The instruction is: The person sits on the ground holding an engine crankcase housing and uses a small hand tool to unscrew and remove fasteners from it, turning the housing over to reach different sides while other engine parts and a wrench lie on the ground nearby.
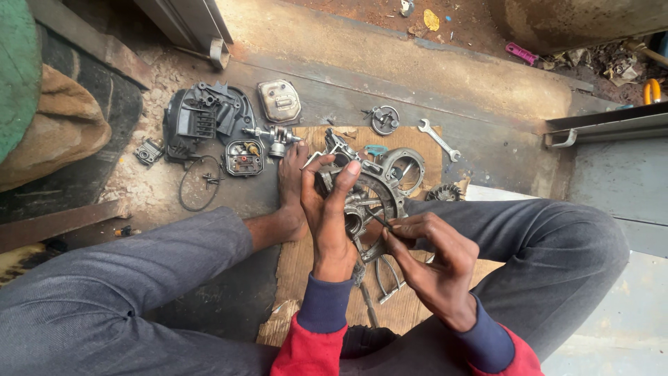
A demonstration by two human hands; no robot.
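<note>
The round grey cast-metal engine casing (369, 202) is dull, greasy and rough-surfaced. The thin dark metal tool (379, 218) is matt. The flat brown cardboard sheet (306, 261) is fibrous, stained and frayed at its edges. The silver open-ended metal spanner (438, 139) is smooth with a slight sheen. The black moulded plastic cover (205, 115) is matt and dusty. The domed grey metal cap (279, 101) is smooth and semi-glossy. The grey concrete floor (487, 104) is rough. The grey cloth trousers (125, 278) are matt woven fabric.

Head camera, steeply downward, close
</note>
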